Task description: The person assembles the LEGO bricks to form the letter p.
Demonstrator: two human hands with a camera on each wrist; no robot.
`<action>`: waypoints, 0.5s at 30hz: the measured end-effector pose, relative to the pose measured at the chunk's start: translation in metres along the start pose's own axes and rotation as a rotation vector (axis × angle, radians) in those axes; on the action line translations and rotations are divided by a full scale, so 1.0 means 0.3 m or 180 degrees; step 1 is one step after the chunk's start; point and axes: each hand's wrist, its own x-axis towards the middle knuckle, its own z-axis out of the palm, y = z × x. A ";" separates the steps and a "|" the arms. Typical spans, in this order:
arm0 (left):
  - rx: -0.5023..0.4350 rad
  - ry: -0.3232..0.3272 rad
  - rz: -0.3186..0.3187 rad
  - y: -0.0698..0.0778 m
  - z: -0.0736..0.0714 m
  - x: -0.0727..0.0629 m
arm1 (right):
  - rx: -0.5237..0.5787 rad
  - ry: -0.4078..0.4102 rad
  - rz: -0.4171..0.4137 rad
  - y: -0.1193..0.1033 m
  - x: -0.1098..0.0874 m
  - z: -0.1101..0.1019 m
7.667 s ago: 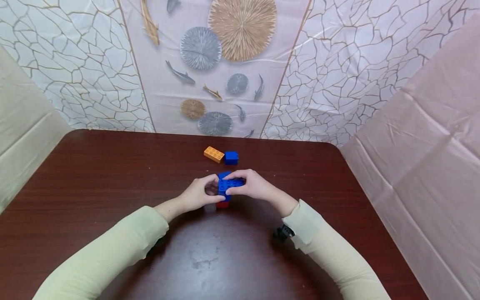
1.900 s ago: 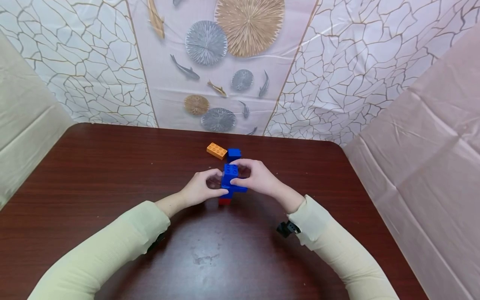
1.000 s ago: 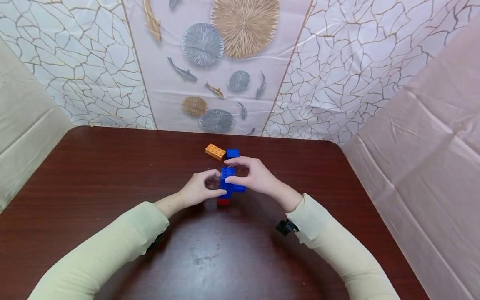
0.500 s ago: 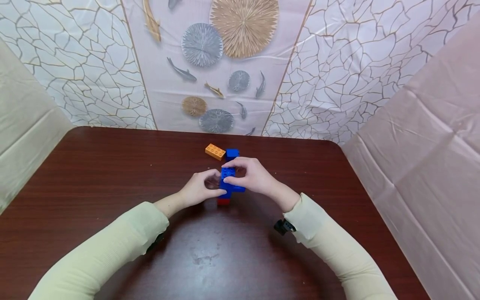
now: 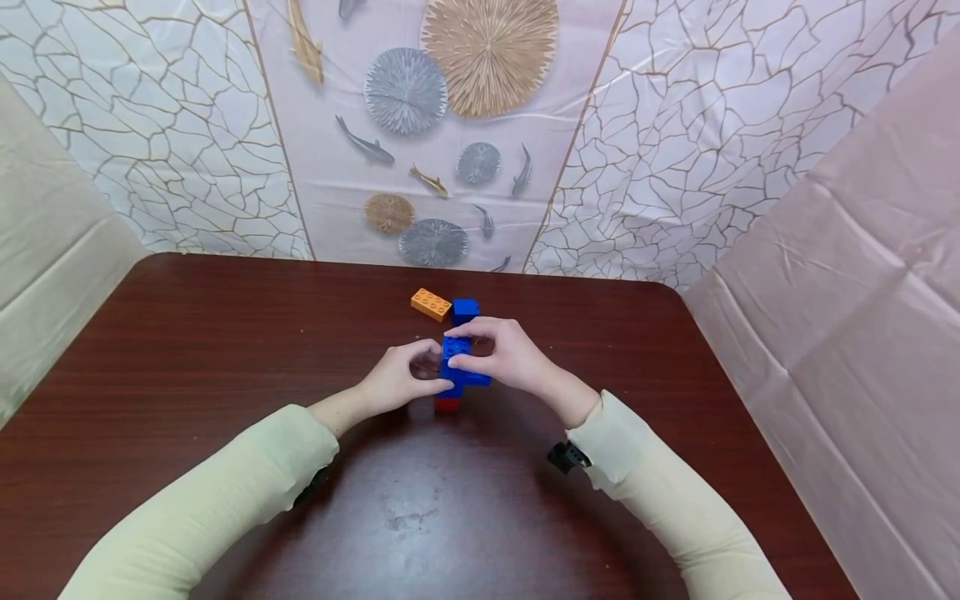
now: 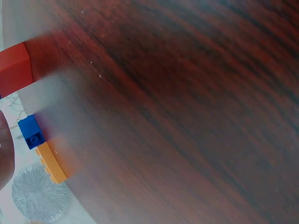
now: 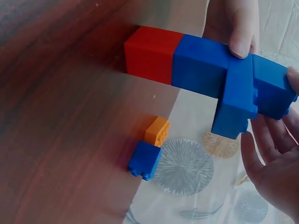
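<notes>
A stack of toy building bricks stands on the table between the hands. Lowest is a red brick, with a blue brick on it. A longer blue brick crosses above and juts out to the right in the head view. Topmost sits a smaller blue brick with studs up. My left hand grips the stack from the left, its thumb against the blue part. My right hand pinches the topmost brick between thumb and fingers. In the left wrist view, only the stack's red end and a fingertip show.
Behind the stack an orange brick and a loose blue brick lie close together on the dark wooden table. Patterned cloth walls stand at the table's back and sides.
Earlier the right hand was at the longer blue brick; later it held the smaller blue brick on top of it. In the last second the fingers shifted slightly; the left hand kept its place.
</notes>
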 end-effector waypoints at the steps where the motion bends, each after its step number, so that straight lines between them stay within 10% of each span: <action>1: 0.0005 0.0000 0.0009 0.000 0.001 0.001 | 0.0042 -0.0005 0.0010 0.003 -0.003 0.000; 15: -0.0012 0.0013 -0.0056 0.002 0.000 0.004 | 0.0353 0.0122 0.0015 0.047 -0.027 -0.017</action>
